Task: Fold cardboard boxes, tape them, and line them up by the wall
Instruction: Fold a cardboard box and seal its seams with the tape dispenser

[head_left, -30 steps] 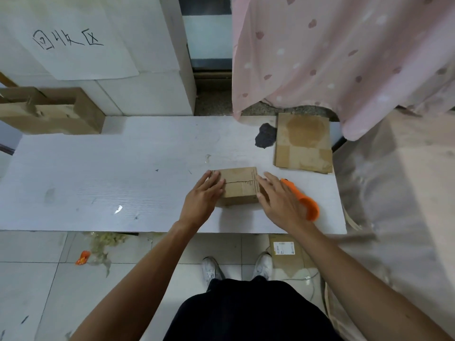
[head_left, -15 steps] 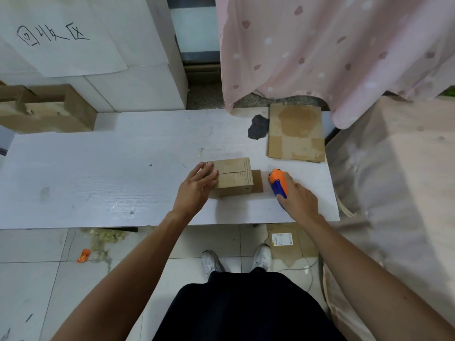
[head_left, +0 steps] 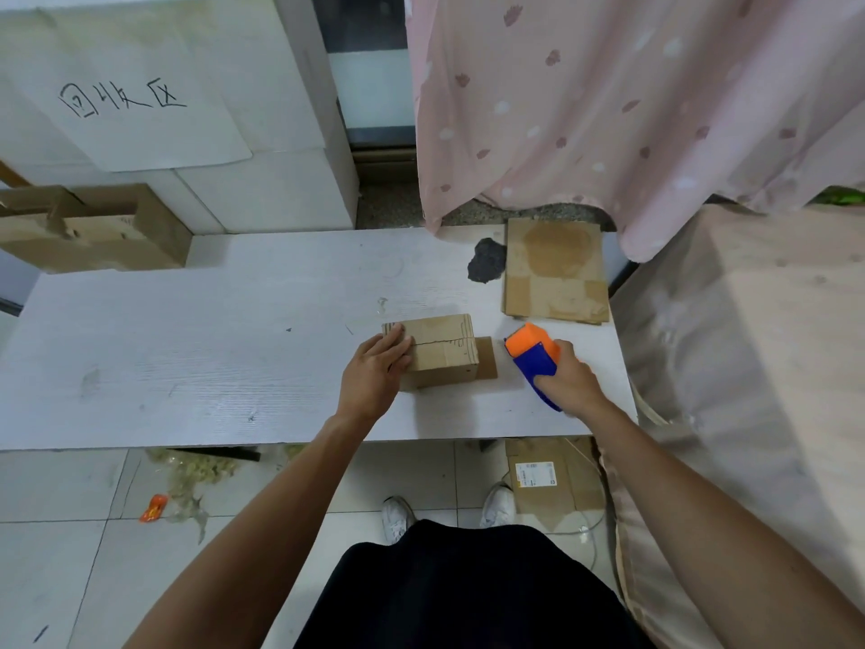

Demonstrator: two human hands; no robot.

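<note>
Box (head_left: 440, 351): stood closed on the table (head_left: 210, 348), with its top flaps meeting in a seam. Its left end lay under the left hand (head_left: 374, 372). One side flap lay flat on the table at the end facing the right hand (head_left: 568, 379).
Left hand: fingers were nearly straight and rested on the box top, clasping nothing.
Right hand: was curled round the blue handle of the tape gun (head_left: 533, 358).
Tape gun: its orange head pointed toward the box, near the flat flap and apart from it. Contact with the table could not be told.
Flat cardboard (head_left: 554, 274): lay beyond the right hand at the table's far corner, beside a dark patch (head_left: 487, 267).
Open boxes (head_left: 93, 227): sat well left of the left hand, against the wall (head_left: 271, 194).
Curtain (head_left: 608, 110): pink, hung beyond the flat cardboard.
</note>
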